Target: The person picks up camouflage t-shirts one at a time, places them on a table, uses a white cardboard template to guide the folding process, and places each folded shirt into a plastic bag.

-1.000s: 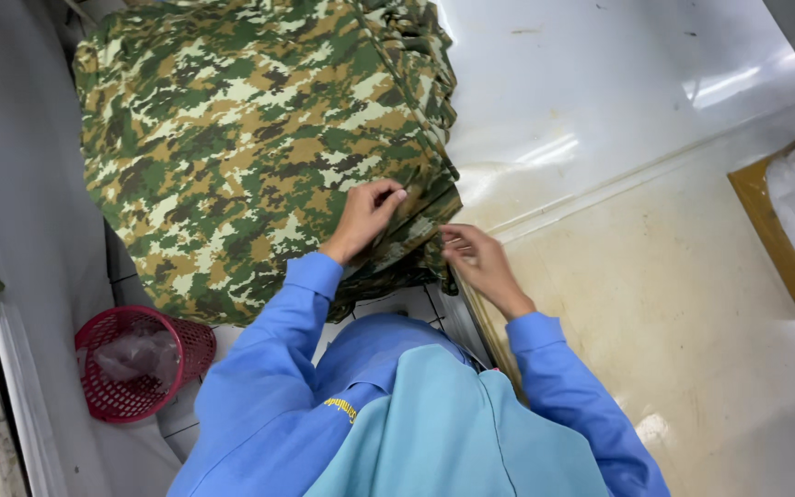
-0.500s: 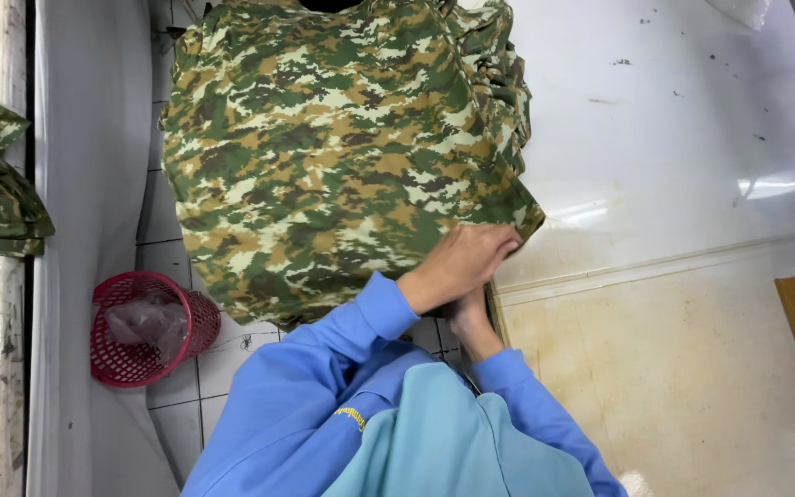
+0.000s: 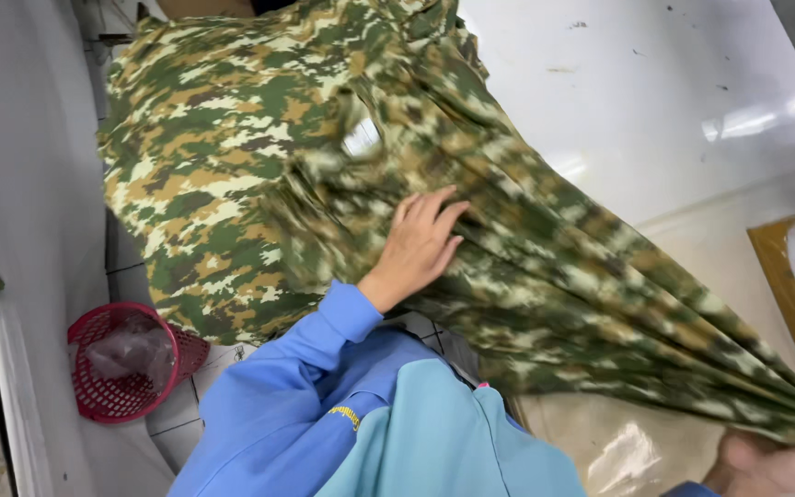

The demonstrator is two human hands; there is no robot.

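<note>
Pressing flat on the camouflage cloth (image 3: 259,175) piled on the white worktop (image 3: 655,110), left hand (image 3: 416,248) fingers spread, right hand (image 3: 770,460) clamped on a stretched fold at near right, red basket (image 3: 126,377) on the floor at near left

Head view: looked steeply down from the wearer's head, close over the table (image 3: 674,110) and floor.

Two hands (image 3: 420,244), one camouflage cloth stack (image 3: 232,166), one red basket (image 3: 126,373).
</note>
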